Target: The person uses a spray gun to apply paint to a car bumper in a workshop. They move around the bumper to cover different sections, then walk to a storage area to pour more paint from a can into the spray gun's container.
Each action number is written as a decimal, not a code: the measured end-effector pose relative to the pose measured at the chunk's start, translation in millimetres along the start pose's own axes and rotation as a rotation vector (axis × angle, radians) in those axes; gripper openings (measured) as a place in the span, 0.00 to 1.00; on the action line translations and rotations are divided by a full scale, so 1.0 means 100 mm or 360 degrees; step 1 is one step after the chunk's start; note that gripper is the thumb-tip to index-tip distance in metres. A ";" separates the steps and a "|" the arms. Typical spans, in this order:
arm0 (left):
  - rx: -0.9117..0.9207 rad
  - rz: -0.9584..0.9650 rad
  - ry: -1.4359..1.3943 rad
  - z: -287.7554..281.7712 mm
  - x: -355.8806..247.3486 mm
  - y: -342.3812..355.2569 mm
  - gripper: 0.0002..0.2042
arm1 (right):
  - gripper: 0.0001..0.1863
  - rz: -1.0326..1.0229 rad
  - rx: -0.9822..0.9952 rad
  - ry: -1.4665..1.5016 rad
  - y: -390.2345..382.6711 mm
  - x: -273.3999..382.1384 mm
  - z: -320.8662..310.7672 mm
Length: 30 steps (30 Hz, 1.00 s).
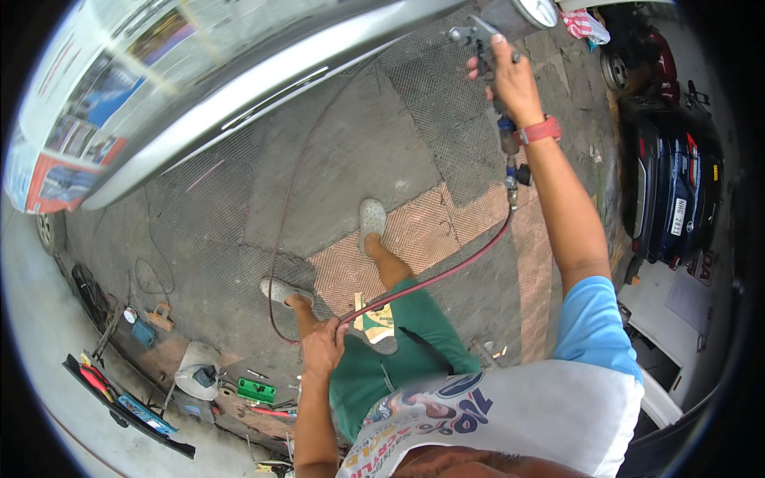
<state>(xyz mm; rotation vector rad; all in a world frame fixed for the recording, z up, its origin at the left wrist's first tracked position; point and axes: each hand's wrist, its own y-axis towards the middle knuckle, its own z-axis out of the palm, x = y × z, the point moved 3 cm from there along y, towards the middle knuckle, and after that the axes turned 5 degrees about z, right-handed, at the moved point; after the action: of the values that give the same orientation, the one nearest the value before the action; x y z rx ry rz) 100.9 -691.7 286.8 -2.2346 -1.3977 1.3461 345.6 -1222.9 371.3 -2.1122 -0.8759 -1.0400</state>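
My right hand [512, 84] grips a metal spray gun [481, 41] with a cup on top, raised at the upper right beside a long silver body panel [195, 103]. A red hose [446, 271] runs down from the fitting under the gun to my left hand [325, 342], whose fingers are wrapped round it at hip height. Newspaper masking [100, 88] covers the surface beyond the silver panel at the upper left. Whether the gun's trigger is pulled, I cannot tell.
A dark car [665, 187] stands at the right. A bucket [195, 370], a green case [256, 389] and assorted tools lie along the lower left. A wheel [48, 231] shows at the left. Paper [374, 323] lies on the tiled floor [335, 151], where the hose loops past my feet.
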 end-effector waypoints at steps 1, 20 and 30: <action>-0.0009 0.0021 -0.0025 0.06 -0.17 0.13 0.14 | 0.28 -0.0012 -0.0010 -0.0005 0.19 -0.08 -0.19; -0.0346 -0.0484 -0.0060 0.08 -0.57 0.77 0.13 | 0.30 -0.0025 -0.0867 0.0136 1.55 -1.78 -0.55; -0.0862 -0.0885 0.0150 0.52 1.69 -0.95 0.12 | 0.29 -0.0274 -0.0027 0.0448 -1.34 -1.33 2.44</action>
<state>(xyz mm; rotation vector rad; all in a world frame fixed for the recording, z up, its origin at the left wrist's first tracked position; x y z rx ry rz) 26.3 -521.6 210.0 -1.8884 -2.3251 0.7259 282.7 -997.5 169.5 -1.8683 -0.9206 -1.3978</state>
